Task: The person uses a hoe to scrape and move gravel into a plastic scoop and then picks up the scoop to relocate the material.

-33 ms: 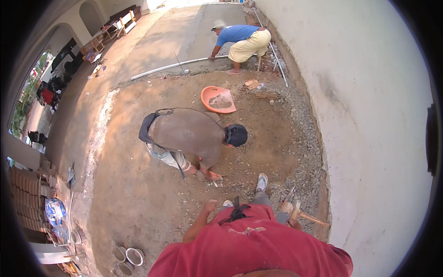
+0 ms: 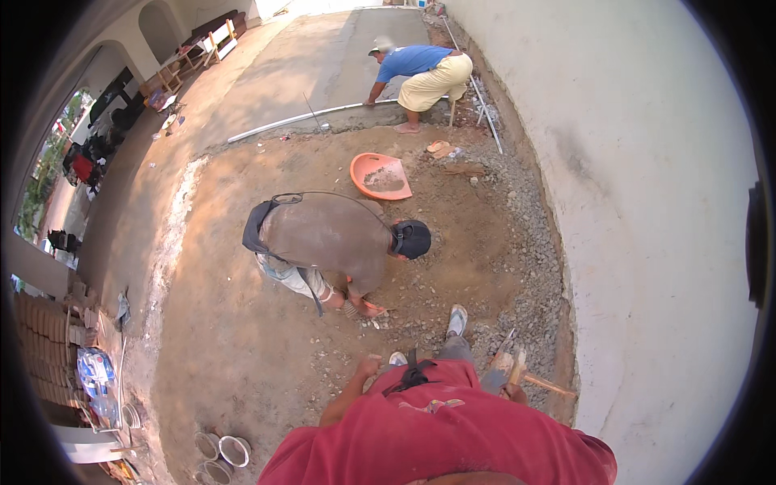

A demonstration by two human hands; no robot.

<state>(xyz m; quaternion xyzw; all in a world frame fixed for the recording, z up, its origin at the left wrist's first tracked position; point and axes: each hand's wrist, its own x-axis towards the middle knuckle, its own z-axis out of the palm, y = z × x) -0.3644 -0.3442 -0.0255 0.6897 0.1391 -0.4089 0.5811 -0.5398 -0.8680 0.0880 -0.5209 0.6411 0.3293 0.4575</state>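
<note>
My left hand (image 2: 370, 367) hangs at my side above the dirt floor (image 2: 226, 339), fingers curled into a fist with nothing seen in it. My right hand (image 2: 512, 391) grips a wooden-handled tool (image 2: 540, 384) close to the white wall (image 2: 647, 242). Its metal end (image 2: 503, 346) points toward the gravel (image 2: 525, 267). My red shirt hides both forearms in part. My grey shoe (image 2: 457, 320) stands on the gravel ahead of me.
A person in a brown shirt and black cap (image 2: 327, 242) crouches just ahead, hands on the ground. Farther off, a person in a blue shirt (image 2: 420, 69) bends over a long white straightedge (image 2: 307, 117). An orange pan (image 2: 380, 176), buckets (image 2: 222, 449) and stacked bricks (image 2: 44, 347) lie around.
</note>
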